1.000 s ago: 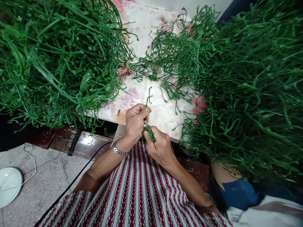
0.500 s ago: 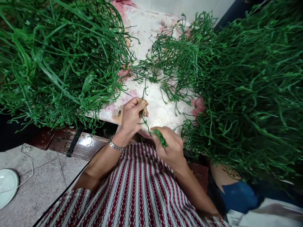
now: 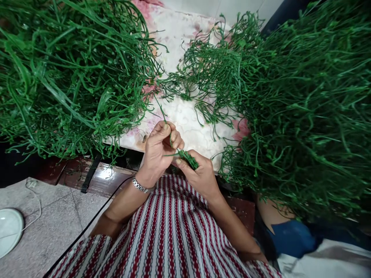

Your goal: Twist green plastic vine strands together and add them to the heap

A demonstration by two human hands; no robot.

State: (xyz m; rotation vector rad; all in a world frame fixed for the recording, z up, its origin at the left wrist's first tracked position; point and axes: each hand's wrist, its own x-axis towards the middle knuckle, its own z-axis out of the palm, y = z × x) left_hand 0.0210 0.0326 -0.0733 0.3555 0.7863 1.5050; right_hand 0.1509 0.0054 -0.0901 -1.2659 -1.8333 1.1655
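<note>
Between the thumb and fingers of my left hand [image 3: 158, 152] is a thin green plastic flower stem [image 3: 161, 109], its upper part sticking up and left over the table. The lower end of that stem runs down to my right hand [image 3: 201, 175]. My right hand is closed around a small bunch of green stem pieces [image 3: 189, 159], which shows between thumb and index finger; most of it is hidden in the palm. Both hands are close together, just above the near edge of the flower-patterned table cover [image 3: 182, 119].
A big heap of green plastic stems [image 3: 75, 77] lies at the left. Another heap [image 3: 304, 116] fills the right, its loose stems [image 3: 214, 77] reaching to the middle. A small brown object [image 3: 144, 138] sits near the table edge. A white round dish [image 3: 10, 231] is at lower left.
My right hand has moved up and left, closer to my left hand. The stem in my left hand now leans left instead of standing nearly upright.
</note>
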